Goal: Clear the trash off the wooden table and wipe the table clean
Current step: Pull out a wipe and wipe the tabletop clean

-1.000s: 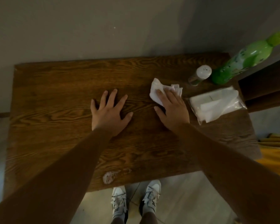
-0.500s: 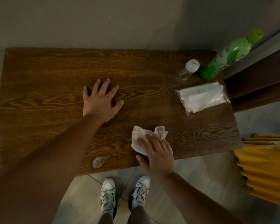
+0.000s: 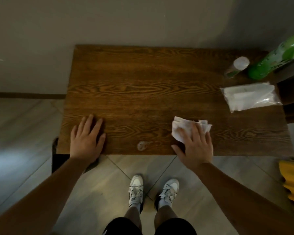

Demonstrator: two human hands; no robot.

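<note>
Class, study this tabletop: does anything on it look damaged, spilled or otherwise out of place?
Yes. A pale, whitish patch mars the brown wooden table near its front edge, between the left hand and the right hand pressing a crumpled white tissue. Whether residue or worn finish is unclear.

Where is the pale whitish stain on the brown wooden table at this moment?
In the head view, the pale whitish stain lies near the front edge of the brown wooden table, between the flat left hand and the right hand pressing the crumpled white tissue.

Single head-worn view, steeply downward, close over wooden table (image 3: pixel 143 85).
</note>
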